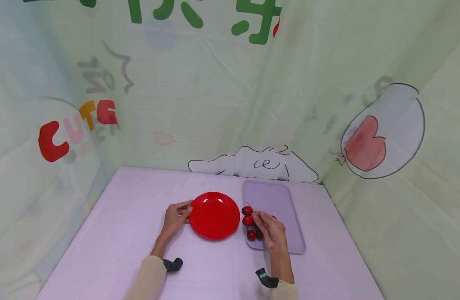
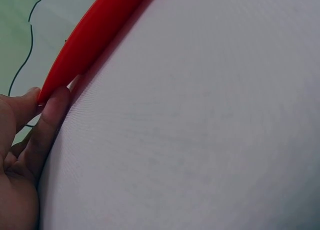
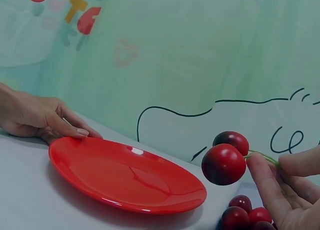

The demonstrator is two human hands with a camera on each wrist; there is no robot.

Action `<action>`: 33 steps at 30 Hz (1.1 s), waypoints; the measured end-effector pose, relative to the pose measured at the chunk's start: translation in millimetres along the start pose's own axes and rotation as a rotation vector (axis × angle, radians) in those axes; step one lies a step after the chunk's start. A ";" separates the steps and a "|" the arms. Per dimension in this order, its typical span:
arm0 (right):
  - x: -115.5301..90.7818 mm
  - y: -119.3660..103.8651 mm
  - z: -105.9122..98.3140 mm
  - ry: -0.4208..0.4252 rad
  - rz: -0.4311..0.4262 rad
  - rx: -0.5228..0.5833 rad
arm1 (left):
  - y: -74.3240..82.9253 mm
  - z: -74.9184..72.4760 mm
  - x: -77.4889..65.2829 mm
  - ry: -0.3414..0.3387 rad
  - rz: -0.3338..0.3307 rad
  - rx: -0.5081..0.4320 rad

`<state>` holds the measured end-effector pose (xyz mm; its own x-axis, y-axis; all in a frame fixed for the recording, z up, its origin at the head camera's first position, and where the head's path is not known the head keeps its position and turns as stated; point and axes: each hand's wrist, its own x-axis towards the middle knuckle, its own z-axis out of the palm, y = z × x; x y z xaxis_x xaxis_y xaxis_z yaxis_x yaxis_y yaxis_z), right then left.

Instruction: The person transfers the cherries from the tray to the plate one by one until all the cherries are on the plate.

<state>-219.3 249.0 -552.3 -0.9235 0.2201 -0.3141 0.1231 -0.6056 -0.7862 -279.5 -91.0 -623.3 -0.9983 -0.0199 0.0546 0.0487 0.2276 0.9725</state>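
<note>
A round red plate (image 1: 213, 216) sits on the table, left of a purple tray. My left hand (image 1: 174, 217) pinches its left rim, thumb on top and fingers below, as the left wrist view shows at the plate's edge (image 2: 85, 44). My right hand (image 1: 272, 230) pinches the green stems (image 3: 265, 157) of a pair of dark red cherries (image 3: 224, 164) between thumb and fingers. The pair hangs over the tray's left edge, near the plate's right side. Below it, more cherries (image 3: 237, 217) lie on the tray, partly hidden by the right hand.
The purple tray (image 1: 278, 198) lies right of the middle on the pale table (image 1: 147, 187). Printed fabric curtains (image 1: 199, 104) stand along the back and both sides of the table. Each wrist wears a small black camera mount (image 1: 172, 265).
</note>
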 end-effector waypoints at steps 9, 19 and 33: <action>-6.3 2.0 16.2 -0.030 -0.004 -0.039 | 0.2 1.3 0.9 -0.003 -0.007 0.000; 0.1 13.7 23.0 -0.037 0.011 -0.010 | -1.4 1.4 2.0 0.005 0.017 0.024; -0.3 34.8 34.3 -0.027 0.027 -0.076 | -2.3 2.0 2.8 0.005 -0.007 0.008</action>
<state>-227.2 201.6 -561.3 -0.9287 0.1833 -0.3224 0.1745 -0.5509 -0.8161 -282.5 -89.6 -625.8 -0.9985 -0.0266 0.0489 0.0413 0.2357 0.9709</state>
